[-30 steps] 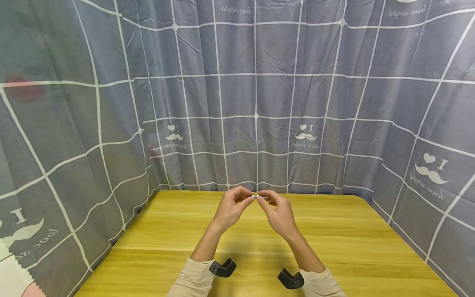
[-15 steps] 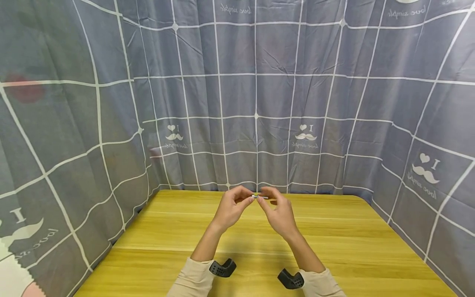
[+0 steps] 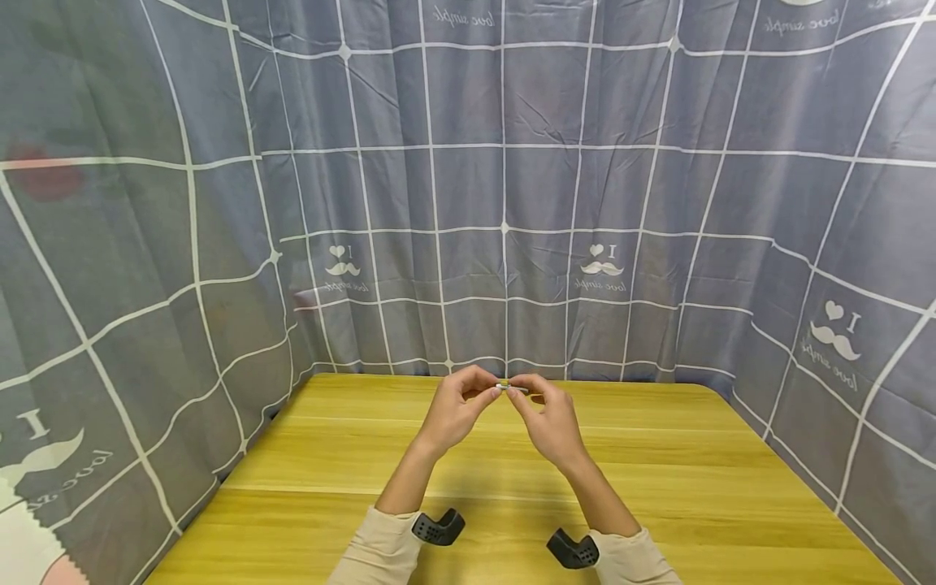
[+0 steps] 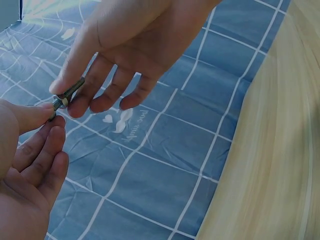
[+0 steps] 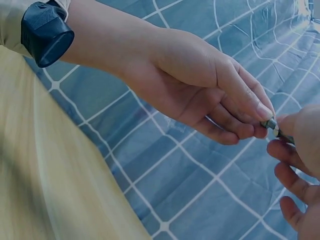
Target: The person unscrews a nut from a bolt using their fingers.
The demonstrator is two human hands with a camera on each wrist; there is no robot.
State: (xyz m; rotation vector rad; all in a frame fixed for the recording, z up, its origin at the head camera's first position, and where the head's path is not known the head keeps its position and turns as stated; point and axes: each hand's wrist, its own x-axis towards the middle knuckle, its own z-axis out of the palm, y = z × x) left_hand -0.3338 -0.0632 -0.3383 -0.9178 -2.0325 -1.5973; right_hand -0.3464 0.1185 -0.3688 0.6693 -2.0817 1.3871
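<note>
A small metal bolt (image 4: 75,87) is held level between both hands above the table, with a nut (image 4: 62,101) around its shank. My left hand (image 3: 455,413) pinches one end of the bolt between thumb and forefinger; these fingertips hide most of that end. From the other side, my right hand (image 3: 550,421) has its thumb and forefinger on the bolt beside the nut. The threaded end sticks out past the right fingertips in the left wrist view. The right hand's other fingers are loosely bent. In the right wrist view the nut (image 5: 276,130) shows between the two hands.
Below the hands lies a wooden table (image 3: 658,487). Grey curtains (image 3: 504,187) with white grid lines stand around its back and sides. A black wrist device (image 3: 439,528) is on the left forearm, and another black device (image 3: 574,550) on the right.
My right forefinger lifted off the bolt half a second ago and is down on it again now. The left hand and both forearms have stayed in place.
</note>
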